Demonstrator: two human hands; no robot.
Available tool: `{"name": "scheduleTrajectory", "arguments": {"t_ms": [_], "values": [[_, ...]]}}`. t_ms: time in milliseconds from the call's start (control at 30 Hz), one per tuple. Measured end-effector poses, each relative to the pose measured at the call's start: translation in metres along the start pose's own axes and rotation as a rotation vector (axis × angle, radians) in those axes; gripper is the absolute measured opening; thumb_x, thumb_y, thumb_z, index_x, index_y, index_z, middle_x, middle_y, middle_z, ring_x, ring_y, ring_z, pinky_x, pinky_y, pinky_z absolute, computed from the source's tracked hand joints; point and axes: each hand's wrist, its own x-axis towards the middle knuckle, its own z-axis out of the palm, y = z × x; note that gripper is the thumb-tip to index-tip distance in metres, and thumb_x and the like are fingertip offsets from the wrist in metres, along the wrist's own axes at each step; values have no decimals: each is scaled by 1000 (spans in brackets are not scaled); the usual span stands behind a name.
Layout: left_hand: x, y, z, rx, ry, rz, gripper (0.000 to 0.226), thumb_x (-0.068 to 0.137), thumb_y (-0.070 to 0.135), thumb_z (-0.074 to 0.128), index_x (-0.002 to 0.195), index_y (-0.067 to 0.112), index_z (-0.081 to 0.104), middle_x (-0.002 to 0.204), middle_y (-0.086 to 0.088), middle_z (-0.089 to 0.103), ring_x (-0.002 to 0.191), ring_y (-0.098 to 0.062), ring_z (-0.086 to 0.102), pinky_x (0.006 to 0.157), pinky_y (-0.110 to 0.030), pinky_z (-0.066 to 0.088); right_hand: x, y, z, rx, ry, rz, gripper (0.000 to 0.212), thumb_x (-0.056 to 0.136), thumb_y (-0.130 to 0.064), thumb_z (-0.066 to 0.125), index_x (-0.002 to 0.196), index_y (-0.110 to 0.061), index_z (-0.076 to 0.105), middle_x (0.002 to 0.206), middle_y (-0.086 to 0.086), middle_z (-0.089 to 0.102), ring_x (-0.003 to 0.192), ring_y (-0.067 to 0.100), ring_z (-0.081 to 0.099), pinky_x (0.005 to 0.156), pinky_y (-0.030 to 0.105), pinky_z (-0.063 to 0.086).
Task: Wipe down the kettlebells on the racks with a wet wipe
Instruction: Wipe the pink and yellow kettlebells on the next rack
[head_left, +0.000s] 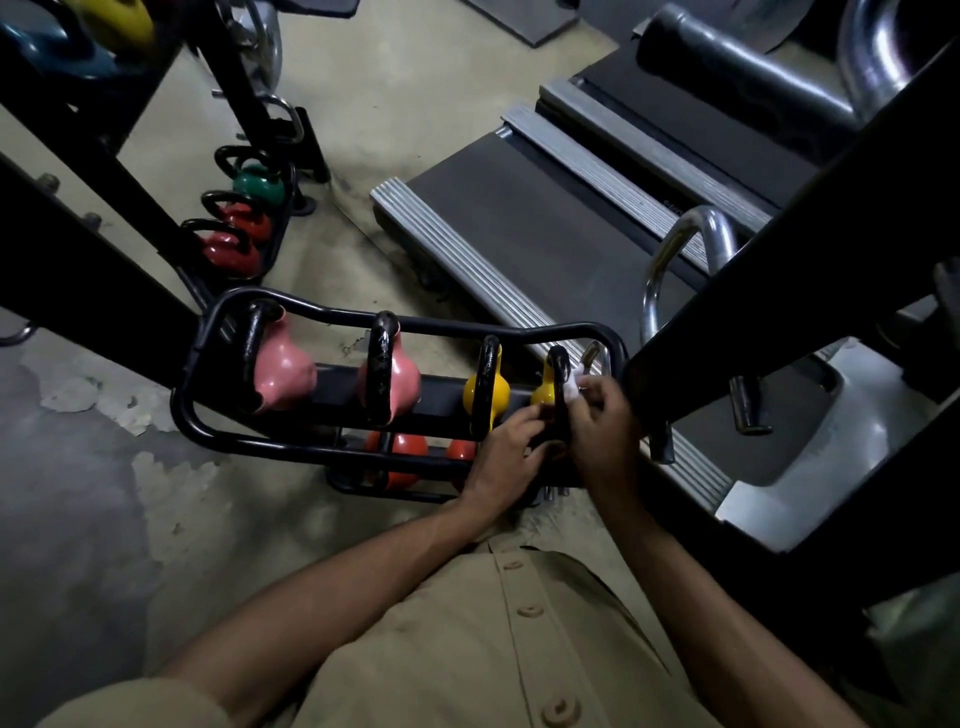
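Four kettlebells sit on the top tier of the black tube rack in mid-frame: two pink kettlebells on the left, then a yellow kettlebell, and the end yellow kettlebell at the right. Two orange kettlebells show on the tier beneath. A second rack in the upper left holds one green kettlebell and two red kettlebells. At the top left corner are one blue kettlebell and one more yellow one, both blurred.

The concrete floor is worn, with flaking patches of paint. Two treadmills run diagonally across the upper right, and dark steel frame beams cross both sides of the frame.

One white wet wipe is bunched against the right side of the end yellow kettlebell's black handle, pinched there by the curled fingertips of the right hand. The left hand comes in from the other side, its fingers curled around the near end of the same handle. The two hands are almost touching.
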Motion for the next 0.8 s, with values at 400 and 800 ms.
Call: {"name": "scheduleTrajectory", "arguments": {"t_ms": [400,800], "values": [[2,-5,0,-27,-2,55,27,96,21,71,116,3,74,129,-6,66,118,-14,61,103,-18,45,35,-22,13,444,-111,565,23,82,-25,63,84,-2,65,76,17,62,70,27,58,63,42,49],[-4,12,-6,-117,-2,-34,39,93,3,68,132,6,67,142,-5,61,128,-8,53,112,-22,42,-34,9,-15,-303,-16,-380,13,87,0,71,95,-9,65,102,3,58,96,15,59,86,27,48]]}}
